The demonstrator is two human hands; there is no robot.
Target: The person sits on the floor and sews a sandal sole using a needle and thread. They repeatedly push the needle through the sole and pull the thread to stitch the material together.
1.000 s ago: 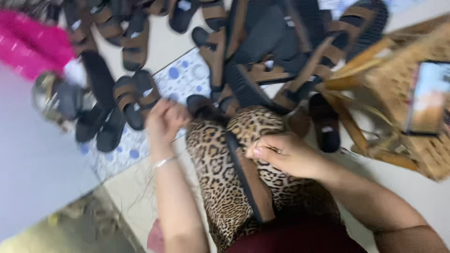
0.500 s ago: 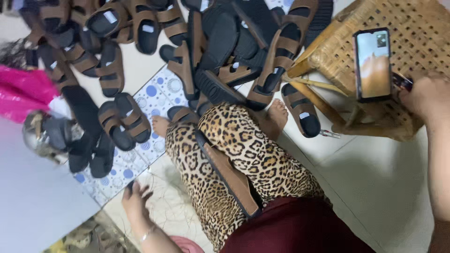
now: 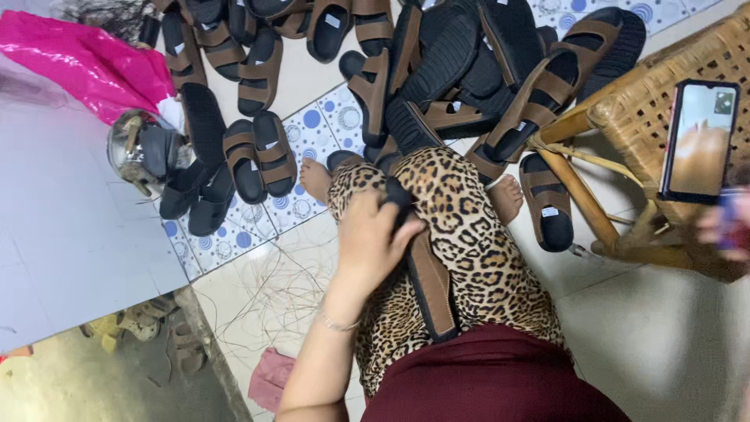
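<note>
A long sandal sole [image 3: 434, 291], brown with a black edge, lies along my lap between my legs in leopard-print trousers [image 3: 469, 234]. My left hand [image 3: 373, 244] rests on its far end, fingers curled around the black tip. My right hand [image 3: 723, 225] is blurred at the right edge, beside a wicker stool [image 3: 625, 117] and just below a phone [image 3: 698, 141] lying on it. Something small and bluish shows at its fingers; whether it is held, I cannot tell.
A pile of brown and black sandals [image 3: 437, 70] covers the floor ahead of my bare feet. At the left lie a pink plastic bag [image 3: 86, 66] and a metal pot [image 3: 137, 152] with a sandal in it. Loose threads [image 3: 281, 289] and a pink cloth [image 3: 269, 379] are on the tiles.
My left hand has come up from the floor onto the far end of the sole on my lap. My right hand has dropped lower beside the stool.
</note>
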